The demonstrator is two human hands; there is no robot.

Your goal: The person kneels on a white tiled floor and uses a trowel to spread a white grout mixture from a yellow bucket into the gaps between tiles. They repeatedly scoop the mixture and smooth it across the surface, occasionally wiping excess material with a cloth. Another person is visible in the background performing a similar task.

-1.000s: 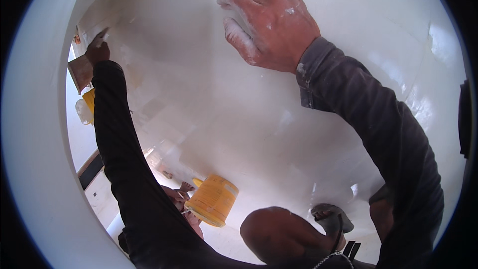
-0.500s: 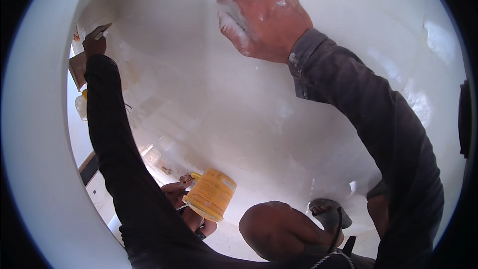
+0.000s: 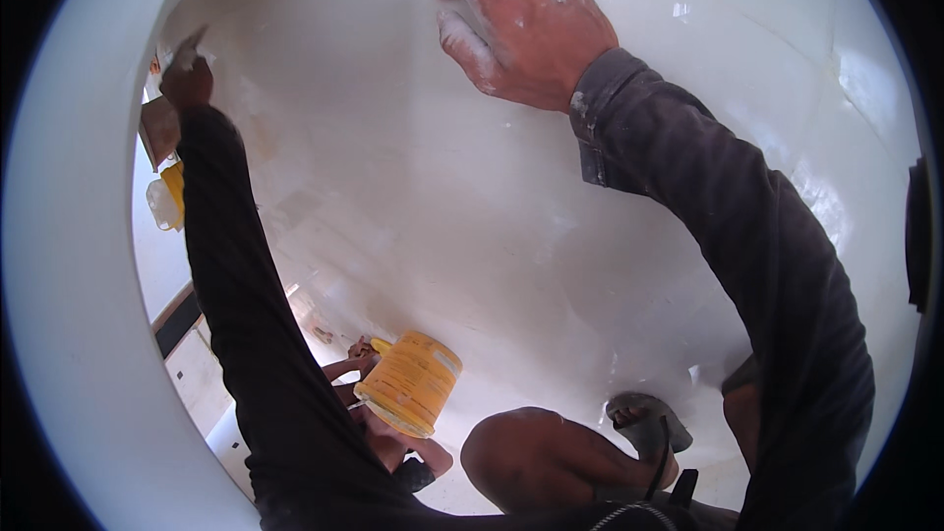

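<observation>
My right hand (image 3: 531, 25) is closed against a smooth off-white surface (image 3: 393, 187) at the upper middle. White powder coats its fingers, and the curled fingers hide most of whatever they hold. At the upper left, my left hand (image 3: 187, 84) is closed on a thin flat greyish piece (image 3: 192, 42) with a pointed end. That hand is small and partly blurred, close to the surface's left edge. Both forearms wear dark sleeves; the right cuff has white specks.
A tilted yellow bucket (image 3: 411, 383) is at the lower middle, beside another person's partly hidden limbs (image 3: 388, 442). Right of it are a bent bare knee (image 3: 526, 457) and a sandalled foot (image 3: 644, 418). A clear and yellow container (image 3: 165, 199) shows beyond the left forearm.
My right hand has shifted slightly up and right along the surface. The left hand has turned, so its flat piece points more upward. The bucket appears slightly lower and further left.
</observation>
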